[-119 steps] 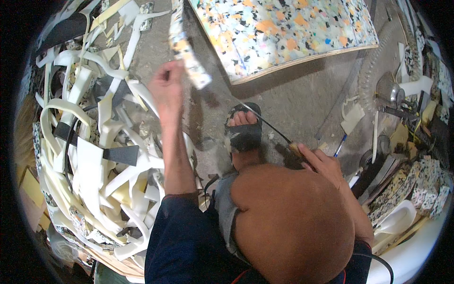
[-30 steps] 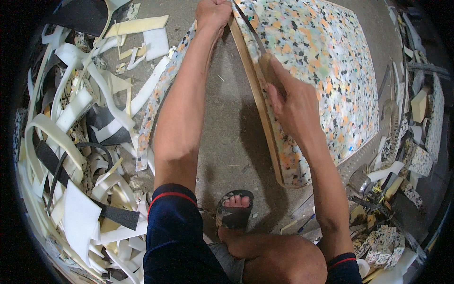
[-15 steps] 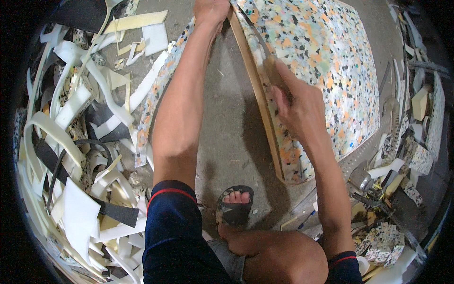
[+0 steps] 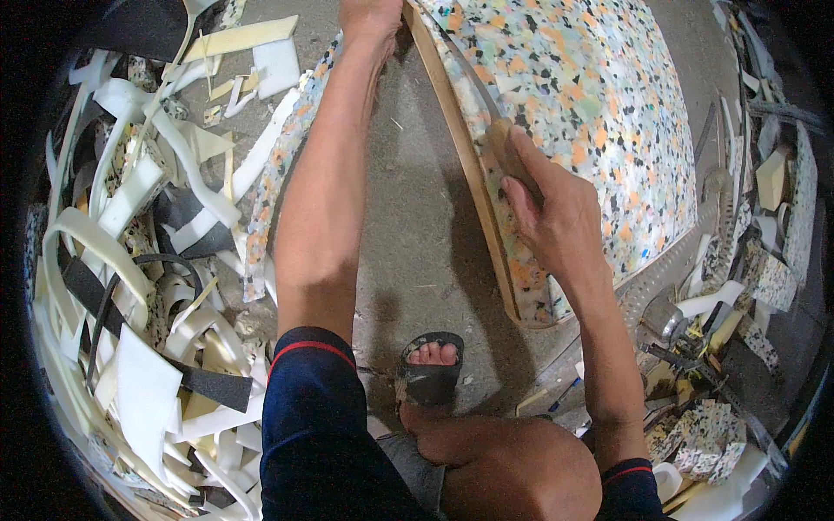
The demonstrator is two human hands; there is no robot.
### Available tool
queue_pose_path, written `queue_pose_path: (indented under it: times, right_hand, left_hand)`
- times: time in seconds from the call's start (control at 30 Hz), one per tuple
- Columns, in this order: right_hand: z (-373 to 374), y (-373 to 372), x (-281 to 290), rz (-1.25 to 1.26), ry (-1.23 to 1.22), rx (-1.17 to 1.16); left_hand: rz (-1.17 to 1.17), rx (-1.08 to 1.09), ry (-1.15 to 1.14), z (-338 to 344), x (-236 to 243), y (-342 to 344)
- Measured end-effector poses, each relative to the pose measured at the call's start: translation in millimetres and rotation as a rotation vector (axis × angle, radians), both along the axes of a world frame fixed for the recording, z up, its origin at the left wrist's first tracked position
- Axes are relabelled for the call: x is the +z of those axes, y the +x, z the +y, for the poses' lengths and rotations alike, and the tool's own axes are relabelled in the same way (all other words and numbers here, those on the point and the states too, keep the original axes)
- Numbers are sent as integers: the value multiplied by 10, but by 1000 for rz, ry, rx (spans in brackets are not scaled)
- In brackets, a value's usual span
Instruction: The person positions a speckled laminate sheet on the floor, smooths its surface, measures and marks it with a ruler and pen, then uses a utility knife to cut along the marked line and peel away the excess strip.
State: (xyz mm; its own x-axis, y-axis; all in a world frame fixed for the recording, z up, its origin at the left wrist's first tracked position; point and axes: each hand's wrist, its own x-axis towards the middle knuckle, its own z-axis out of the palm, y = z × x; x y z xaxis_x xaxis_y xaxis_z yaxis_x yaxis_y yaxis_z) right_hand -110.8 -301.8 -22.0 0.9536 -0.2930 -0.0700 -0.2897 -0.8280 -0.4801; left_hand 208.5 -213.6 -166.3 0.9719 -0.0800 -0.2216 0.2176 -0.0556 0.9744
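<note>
A knife [image 4: 473, 82] with a long thin blade and a wooden handle is in my right hand [image 4: 556, 208], its fingers wrapped round the handle. The blade lies along the left edge of a large multicoloured speckled foam sheet [image 4: 599, 113], which covers a piece with a wooden side edge [image 4: 460, 139]. At the top edge of the view, my left hand [image 4: 369, 19] is closed on a narrow speckled foam strip [image 4: 276, 165], which hangs down beside my left forearm. Its fingertips and the blade's far end are partly hidden or cut off.
White, cream and black foam offcuts [image 4: 148, 391] pile up on the left. More scraps and a speckled foam block [image 4: 712, 443] lie at the lower right, near a ribbed hose [image 4: 717, 204]. My sandalled foot [image 4: 433, 369] stands on the concrete floor [image 4: 400, 252].
My left hand has moved slightly left and up, with the foam strip shifting alongside. My right hand and the knife have moved slightly down along the foam edge.
</note>
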Motion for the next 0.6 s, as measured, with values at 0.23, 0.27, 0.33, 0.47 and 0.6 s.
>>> queue_pose_path:
  times: [0.23, 0.27, 0.33, 0.47, 0.6]
  right_hand:
    - [-112, 308, -121, -75, -40, 35]
    - [-87, 281, -82, -40, -36, 26]
    - [-30, 125, 21, 26, -30, 14]
    - [-81, -296, 23, -2, 12, -1]
    - [-115, -163, 45, -9, 23, 7]
  left_hand:
    - [-3, 61, 13, -99, 243, -199]
    - [-15, 65, 28, -58, 236, -189]
    - [-42, 76, 58, 20, 185, -133]
    - [-12, 81, 25, 71, 94, -90]
    - [13, 87, -28, 65, 88, -126]
